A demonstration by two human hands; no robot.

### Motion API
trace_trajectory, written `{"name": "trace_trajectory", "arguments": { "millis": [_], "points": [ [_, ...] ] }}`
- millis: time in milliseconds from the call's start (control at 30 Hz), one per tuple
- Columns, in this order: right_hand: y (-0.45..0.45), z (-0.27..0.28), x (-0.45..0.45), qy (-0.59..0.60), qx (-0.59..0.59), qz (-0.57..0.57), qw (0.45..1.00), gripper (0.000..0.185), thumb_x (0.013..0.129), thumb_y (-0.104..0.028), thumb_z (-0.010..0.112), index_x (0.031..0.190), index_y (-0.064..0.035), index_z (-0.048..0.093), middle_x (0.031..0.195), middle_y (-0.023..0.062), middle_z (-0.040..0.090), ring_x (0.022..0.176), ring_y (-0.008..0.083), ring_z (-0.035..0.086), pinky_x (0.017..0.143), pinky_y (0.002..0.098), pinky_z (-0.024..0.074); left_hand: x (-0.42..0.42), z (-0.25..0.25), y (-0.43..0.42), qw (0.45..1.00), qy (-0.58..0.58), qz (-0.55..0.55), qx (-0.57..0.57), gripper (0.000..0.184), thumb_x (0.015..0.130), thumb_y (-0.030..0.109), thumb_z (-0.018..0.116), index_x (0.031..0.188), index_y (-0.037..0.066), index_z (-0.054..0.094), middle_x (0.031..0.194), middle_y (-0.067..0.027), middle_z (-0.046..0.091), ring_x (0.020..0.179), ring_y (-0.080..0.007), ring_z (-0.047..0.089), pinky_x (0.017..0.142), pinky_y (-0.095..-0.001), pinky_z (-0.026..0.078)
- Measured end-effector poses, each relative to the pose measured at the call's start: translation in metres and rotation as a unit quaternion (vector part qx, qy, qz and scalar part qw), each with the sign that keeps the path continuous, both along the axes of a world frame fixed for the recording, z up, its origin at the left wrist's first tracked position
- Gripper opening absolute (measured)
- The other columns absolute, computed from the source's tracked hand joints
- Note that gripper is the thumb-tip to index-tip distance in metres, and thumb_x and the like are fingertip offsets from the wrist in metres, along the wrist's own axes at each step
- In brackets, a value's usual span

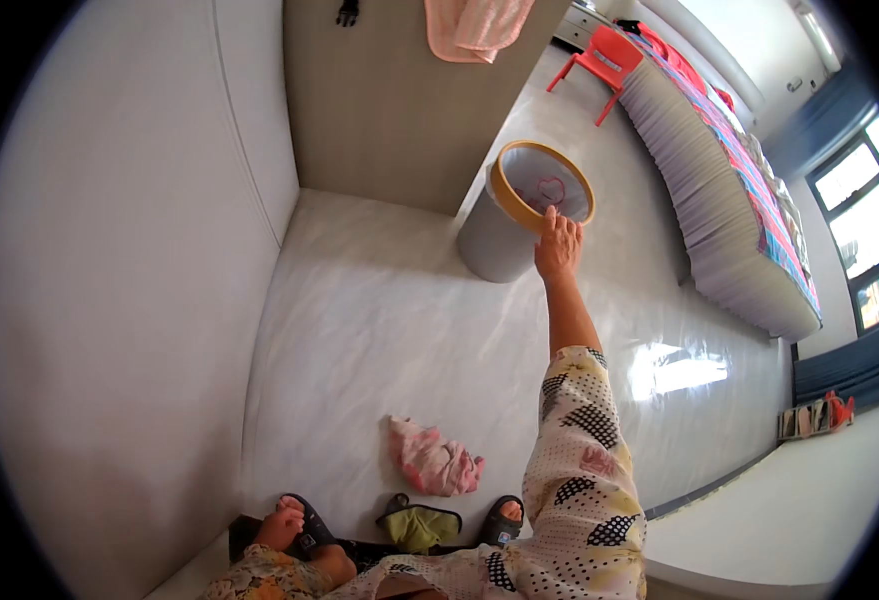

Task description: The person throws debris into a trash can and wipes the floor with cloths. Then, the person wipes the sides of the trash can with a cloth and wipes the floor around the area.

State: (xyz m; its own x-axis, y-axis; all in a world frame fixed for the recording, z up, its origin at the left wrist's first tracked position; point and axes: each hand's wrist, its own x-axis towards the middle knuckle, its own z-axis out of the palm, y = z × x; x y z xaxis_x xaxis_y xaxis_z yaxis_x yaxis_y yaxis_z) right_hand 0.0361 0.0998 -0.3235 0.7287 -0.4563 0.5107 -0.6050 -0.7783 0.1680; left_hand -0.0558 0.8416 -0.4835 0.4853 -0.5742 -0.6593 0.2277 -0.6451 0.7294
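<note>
Gripping bin rim (505, 198), right fingers (559, 228) hooked over, left fingers (284, 522) curled, chair label (607, 62) unreadable

Floor (644, 235) lies open right of the bin (497, 238); a panel (384, 110) blocks left.

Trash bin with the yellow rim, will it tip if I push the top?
The trash bin might tip, since it looks tall and you'd push high up. It's probably light, because it looks like hollow plastic. The shiny floor may let it slide instead.
</note>
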Motion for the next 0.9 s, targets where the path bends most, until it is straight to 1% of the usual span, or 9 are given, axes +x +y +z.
{"name": "trace_trajectory", "arguments": {
  "millis": [67,167,300,367,433,500,600,700,900],
  "points": [
    [0.001,0.003,0.003,0.085,0.028,-0.008,0.996,0.023,0.083,-0.018,0.061,0.103,-0.007,0.062,0.097,0.0083,0.064,0.101,0.0297,0.059,0.096,0.0452,0.0412,0.004,0.017,-0.009,0.999,-0.021,-0.04,0.02,0.019,0.085,0.011,0.059,0.099,0.0,0.066,0.091,-0.0137,0.066,0.083,-0.0262,0.068,0.076,-0.0365,0.055],
    [0.032,0.02,-0.015,0.129,0.133,0.042,0.982,0.016,0.081,-0.017,0.065,0.091,-0.0054,0.063,0.098,0.0116,0.064,0.099,0.0337,0.059,0.086,0.0465,0.0462,-0.005,-0.002,-0.011,0.998,-0.055,-0.01,-0.029,0.017,0.086,0.012,0.058,0.097,0.002,0.066,0.086,-0.0125,0.066,0.084,-0.0267,0.067,0.076,-0.0369,0.054],
    [0.072,0.036,-0.073,0.102,0.209,0.028,0.972,0.018,0.078,-0.019,0.067,0.09,-0.0054,0.063,0.094,0.0124,0.063,0.095,0.0339,0.06,0.079,0.0459,0.0482,0.01,-0.028,-0.02,0.968,-0.208,-0.124,-0.073,0.016,0.086,0.015,0.058,0.094,0.003,0.066,0.082,-0.0149,0.067,0.082,-0.0291,0.066,0.072,-0.0366,0.052],
    [0.099,0.063,-0.114,0.1,0.26,0.006,0.96,0.017,0.079,-0.019,0.066,0.089,-0.0056,0.062,0.094,0.0114,0.063,0.094,0.0332,0.061,0.077,0.0457,0.0482,0.024,0.016,-0.045,0.995,-0.071,-0.064,-0.017,0.016,0.087,0.015,0.059,0.095,0.004,0.066,0.082,-0.0154,0.068,0.078,-0.0281,0.067,0.072,-0.0356,0.053],
    [0.12,0.076,-0.155,0.101,0.281,0.006,0.954,0.02,0.078,-0.02,0.068,0.089,-0.005,0.061,0.093,0.0125,0.063,0.09,0.0349,0.061,0.075,0.0466,0.0479,0.04,0.022,-0.053,0.982,-0.144,-0.113,-0.038,0.017,0.087,0.015,0.058,0.097,0.003,0.065,0.081,-0.0137,0.069,0.075,-0.0256,0.068,0.073,-0.035,0.053],
    [0.154,0.096,-0.191,0.118,0.313,-0.005,0.942,0.019,0.077,-0.019,0.067,0.088,-0.0049,0.061,0.092,0.013,0.063,0.089,0.0352,0.062,0.074,0.0467,0.0481,0.064,0.023,-0.061,0.983,-0.123,-0.123,-0.065,0.015,0.087,0.011,0.061,0.098,0.002,0.065,0.079,-0.0075,0.067,0.072,-0.0142,0.062,0.067,-0.0309,0.051],
    [0.186,0.098,-0.227,0.142,0.306,-0.019,0.941,0.019,0.078,-0.02,0.067,0.087,-0.0045,0.059,0.091,0.0134,0.063,0.089,0.035,0.062,0.072,0.0472,0.0486,0.098,0.074,-0.1,0.934,-0.228,-0.274,-0.014,0.019,0.088,0.015,0.058,0.101,0.004,0.066,0.085,-0.0132,0.069,0.077,-0.0213,0.067,0.072,-0.0351,0.052],
    [0.205,0.075,-0.241,0.079,0.32,-0.007,0.944,0.022,0.079,-0.024,0.066,0.085,-0.0046,0.058,0.091,0.014,0.063,0.087,0.0353,0.063,0.07,0.0485,0.0486,0.093,0.123,-0.16,0.903,-0.309,-0.289,-0.079,0.02,0.088,0.018,0.059,0.102,0.005,0.067,0.093,-0.0164,0.069,0.086,-0.0345,0.066,0.076,-0.0411,0.052],
    [0.204,0.072,-0.262,0.138,0.279,0.014,0.95,0.025,0.082,-0.031,0.067,0.08,-0.008,0.058,0.078,0.0127,0.065,0.074,0.0348,0.064,0.063,0.0473,0.0475,0.018,0.13,-0.28,0.823,-0.259,-0.503,-0.062,0.024,0.084,0.02,0.059,0.102,0.006,0.067,0.101,-0.0162,0.067,0.095,-0.0365,0.062,0.083,-0.0461,0.049]
  ]
}}
